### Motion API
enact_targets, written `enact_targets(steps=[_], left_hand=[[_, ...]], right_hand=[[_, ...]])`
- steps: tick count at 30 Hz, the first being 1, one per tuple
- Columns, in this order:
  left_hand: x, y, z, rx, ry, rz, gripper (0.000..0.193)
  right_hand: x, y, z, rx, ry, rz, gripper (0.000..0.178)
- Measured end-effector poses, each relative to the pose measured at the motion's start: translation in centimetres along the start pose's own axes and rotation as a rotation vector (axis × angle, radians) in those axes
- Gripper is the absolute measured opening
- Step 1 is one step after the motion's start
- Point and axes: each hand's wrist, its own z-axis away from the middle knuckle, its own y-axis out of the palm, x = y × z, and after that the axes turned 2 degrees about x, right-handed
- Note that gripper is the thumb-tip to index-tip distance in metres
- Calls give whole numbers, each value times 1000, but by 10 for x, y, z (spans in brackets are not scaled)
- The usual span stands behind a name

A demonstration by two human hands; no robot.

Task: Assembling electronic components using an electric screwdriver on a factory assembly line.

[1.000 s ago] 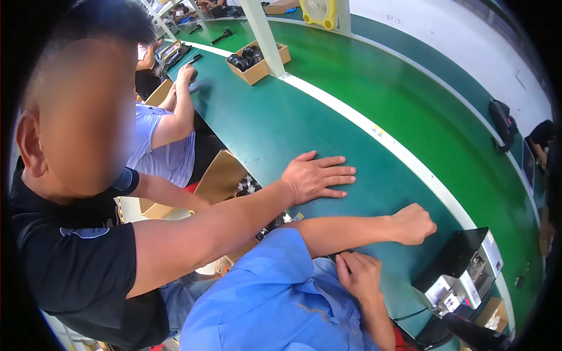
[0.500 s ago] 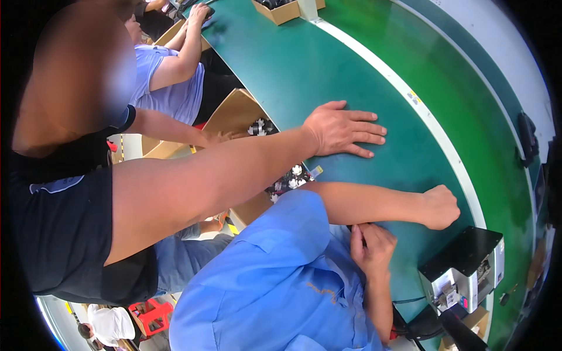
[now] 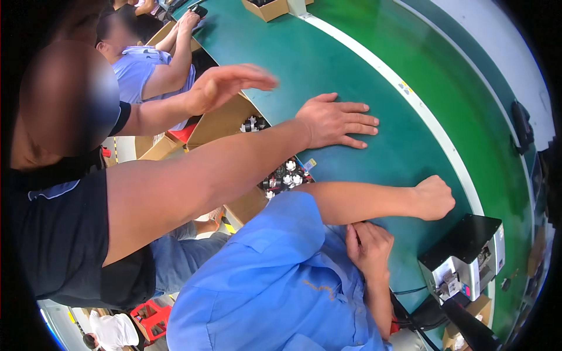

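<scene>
My left hand (image 3: pixel 434 198) is closed in a fist on the green tabletop (image 3: pixel 392 158), its forearm lying across the table edge; no object shows at it. Close to my blue shirt (image 3: pixel 257 263), my right hand (image 3: pixel 370 248) is held up under my left forearm with its fingers curled. Whether anything is inside those fingers is hidden. Beyond my left arm, a co-worker's hand (image 3: pixel 336 121) lies flat on the table with fingers spread. The same person's other hand (image 3: pixel 231 85) is raised over the table edge.
A black and silver bench device (image 3: pixel 462 257) stands on the table at the right. Cardboard boxes at the left edge hold black parts with white wheels (image 3: pixel 287 175). A white strip (image 3: pixel 427 117) curves along the table's far side. Another person (image 3: pixel 146 70) works farther up.
The co-worker's raised hand has come up from the cardboard box to above the table edge. The whole view has shifted slightly. My hands keep their pose.
</scene>
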Motion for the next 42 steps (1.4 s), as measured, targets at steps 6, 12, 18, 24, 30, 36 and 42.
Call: enact_targets(steps=[6, 12, 18, 24, 30, 36, 42], left_hand=[[0, 12, 2, -80, 23, -36, 10], [3, 9, -2, -59, 33, -23, 10], [9, -20, -4, -44, 53, -73, 11], [-4, 20, 0, -43, 18, -22, 7], [-3, 2, 1, -12, -10, -11, 10], [1, 4, -2, -46, -7, 18, 10], [-2, -1, -2, -21, 73, 20, 9]], right_hand=[[0, -2, 5, 28, 64, -41, 6], [-5, -3, 2, -8, 60, -60, 6], [-3, -6, -11, -9, 38, -70, 7], [-8, -3, 14, -56, 68, -114, 5], [-5, -4, 7, -87, 53, -117, 5], [-8, -3, 4, -97, 74, -136, 6], [-5, -5, 8, -102, 96, -135, 6]])
